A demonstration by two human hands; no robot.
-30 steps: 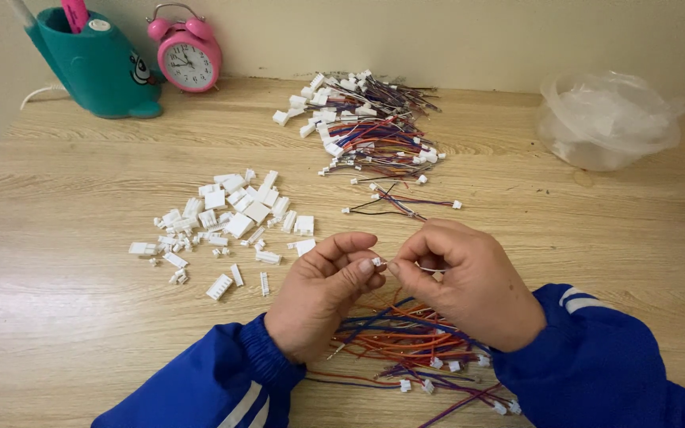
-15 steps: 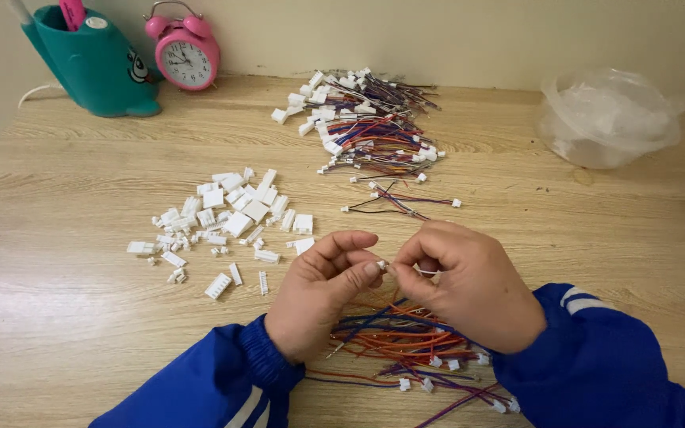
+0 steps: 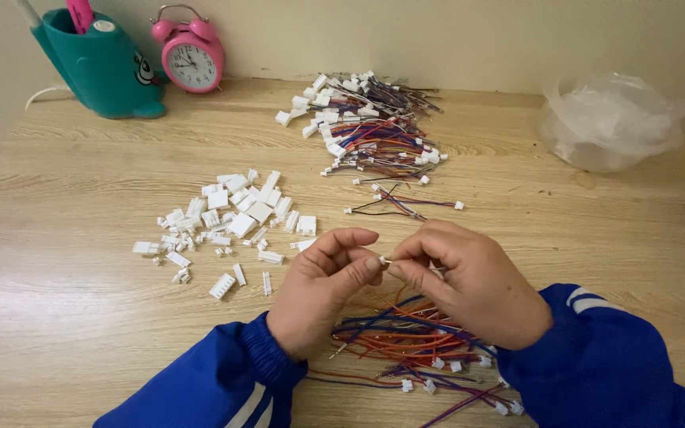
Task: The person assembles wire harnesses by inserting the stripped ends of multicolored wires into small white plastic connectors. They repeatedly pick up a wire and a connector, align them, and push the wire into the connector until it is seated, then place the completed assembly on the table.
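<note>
Both hands (image 3: 323, 289) (image 3: 469, 285) pinched on white connector (image 3: 385, 260)

Soft even light, sharp, faint shadows

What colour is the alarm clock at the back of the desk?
Pink, with a white face: the alarm clock shows clearly in the head view.

Blue sleeves (image 3: 604, 357), white stripes, ribbed cuffs.
</note>
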